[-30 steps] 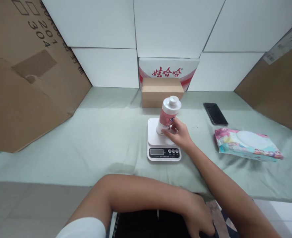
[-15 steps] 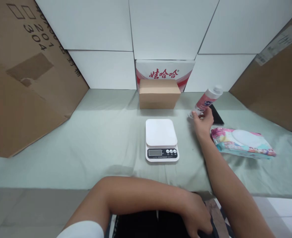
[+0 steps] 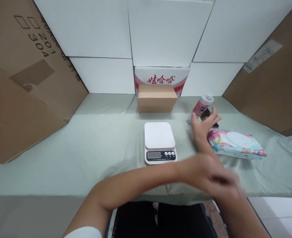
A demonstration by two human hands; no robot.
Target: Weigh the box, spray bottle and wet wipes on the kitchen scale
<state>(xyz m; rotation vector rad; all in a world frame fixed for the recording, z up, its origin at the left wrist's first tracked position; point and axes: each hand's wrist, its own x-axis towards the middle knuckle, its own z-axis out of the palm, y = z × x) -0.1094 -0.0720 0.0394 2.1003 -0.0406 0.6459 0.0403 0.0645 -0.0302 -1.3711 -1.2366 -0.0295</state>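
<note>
The pink-and-white plastic bottle stood right of the bare white kitchen scale, already set down; right hand spread beside it, blurred left hand unreadable.

On the worktop: one kitchen scale, one small cardboard box at twelve o'clock, one bottle, one phone, one pack of wipes at three o'clock. Two hands.

A single head-worn camera looks forward and steeply down from the seated person's own eye level onto the pale green cloth-covered tabletop, close enough that both forearms fill the lower frame. It faces a wall of white foam panels, with the white digital kitchen scale near centre and brown cardboard sheets flanking.
</note>
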